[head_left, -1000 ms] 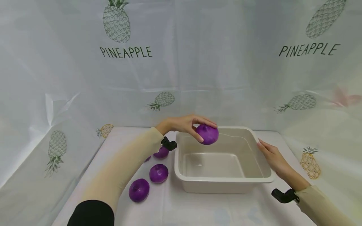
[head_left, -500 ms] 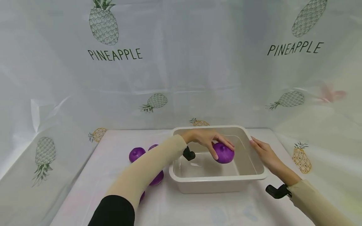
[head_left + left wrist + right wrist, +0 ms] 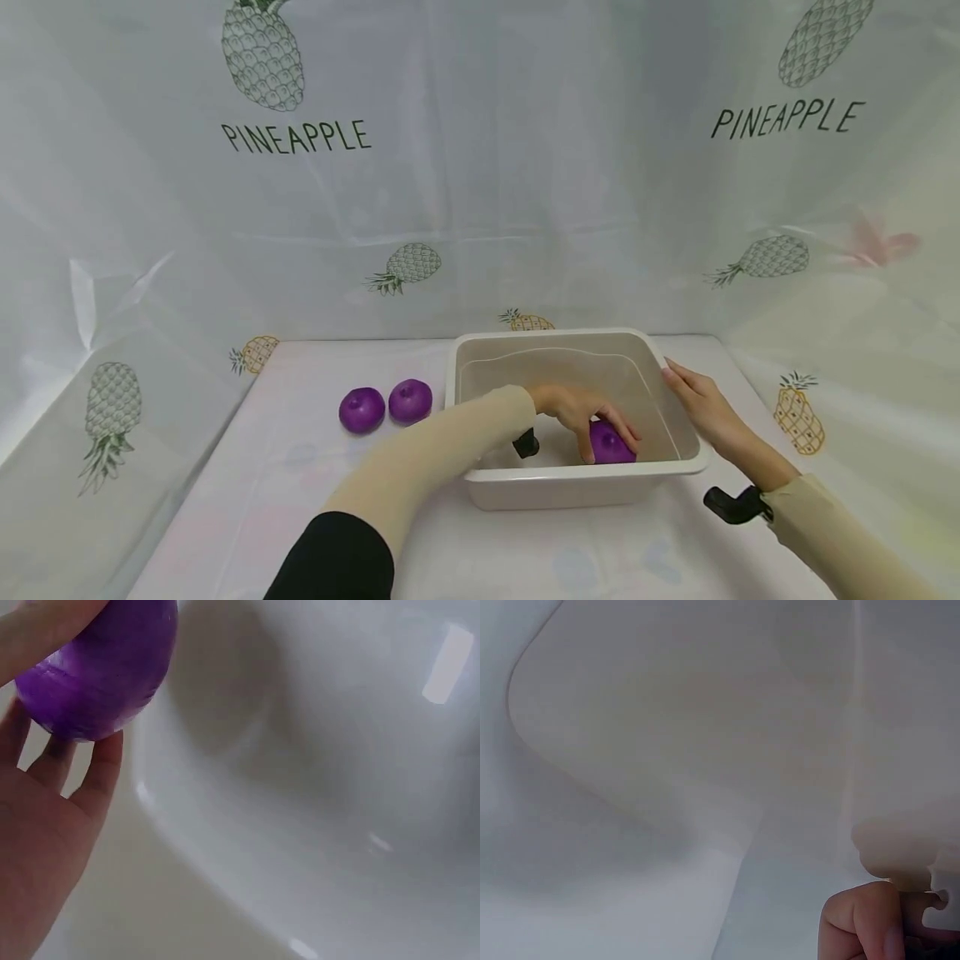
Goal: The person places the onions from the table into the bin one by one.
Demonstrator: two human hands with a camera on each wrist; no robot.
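Onion [image 3: 611, 446], lower right of centre, pinched under my left hand [image 3: 576, 408], the nearer one, inside the bin [image 3: 555, 472]; my right hand [image 3: 703, 406] touches its right side, grip unclear.

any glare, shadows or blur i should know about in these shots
Left wrist: bright glare streaks on the bin, soft shadow beside the purple ball; right wrist: dim, hazy and low in contrast, with a broad soft-edged shadow at lower left; head: brighter and clearer, with pale sheen on the creased backdrop.
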